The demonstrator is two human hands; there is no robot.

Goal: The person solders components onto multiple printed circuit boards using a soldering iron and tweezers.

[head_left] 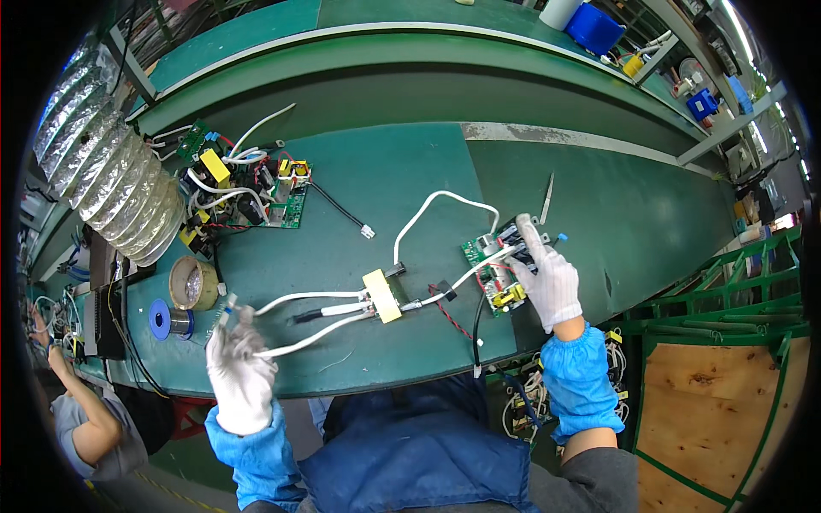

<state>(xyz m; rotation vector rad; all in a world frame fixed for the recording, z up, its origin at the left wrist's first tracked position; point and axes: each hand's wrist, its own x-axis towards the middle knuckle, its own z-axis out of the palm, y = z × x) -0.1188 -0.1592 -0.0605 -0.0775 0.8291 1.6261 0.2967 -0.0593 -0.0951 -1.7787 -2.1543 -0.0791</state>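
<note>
Small green circuit board [494, 272] with a yellow block part and white leads lies under the white-gloved right hand [547, 282], whose fingers press flat on its far edge.

The board sits on the green bench mat [385, 188], tilted, just left of the right palm; the hand is spread, clasping nothing that shows. From the board a white cable [445, 201] loops away and back, and thinner white wires [316, 318] run left through a yellow-taped transformer [382, 295] midway between the hands. The white-gloved left hand [238, 363] is closed on the ends of those wires, well apart from the board. Beyond the left hand lie a tape roll [192, 282] and a blue solder spool [168, 321].
</note>
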